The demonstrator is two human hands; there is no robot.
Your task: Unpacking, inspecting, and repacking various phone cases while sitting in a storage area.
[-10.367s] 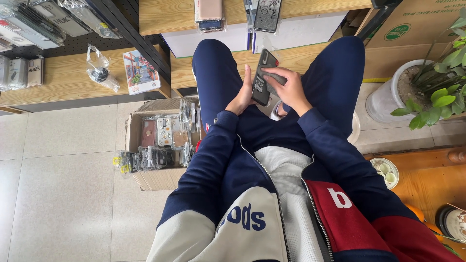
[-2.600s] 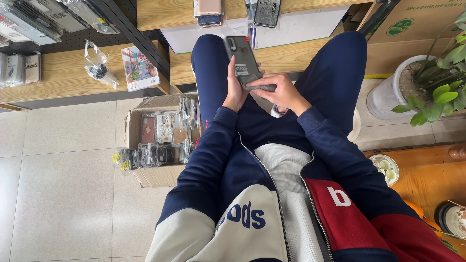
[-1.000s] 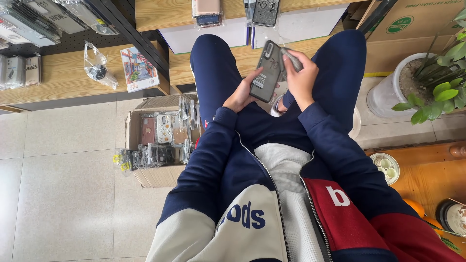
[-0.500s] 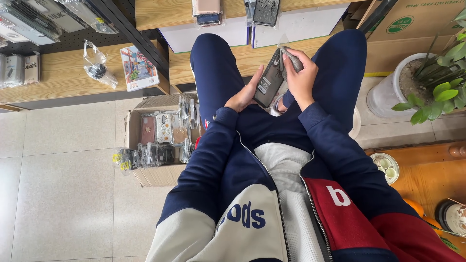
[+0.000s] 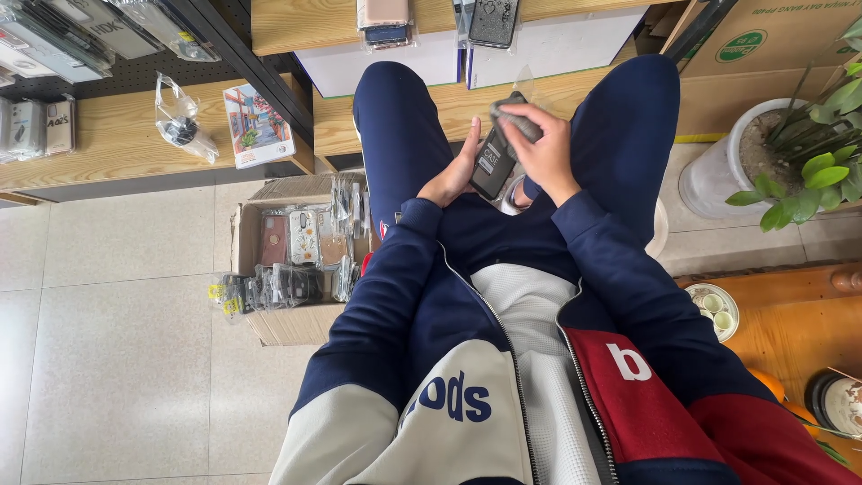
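While sitting low with knees apart, grips a dark case in the left hand: thumb up along the near edge, fingers curled behind, closed on it. Bears down on the case's top end with the right hand, fingers bunched narrow around a grey wad. Cloth or wrap? Cannot tell from here. Hangs the case in the air over the lap, between the thighs, tilted with its top away from the body and its printed face up.

Looks like close work on the top end, so:
- Keep the left grip on the edges, off the face.
- Brace that wrist against the thigh to steady the case.
- Press lightly with the wad and work in short passes, since a thin case flexes under a hard push.
- Hold it over the lap, so a slip lands on cloth and not on tile.
- Mind the elbow on the left: an open box of packed cases on the floor, just beside that leg.

Well apart and out of the way: shelf ahead, plant pot off to the right.
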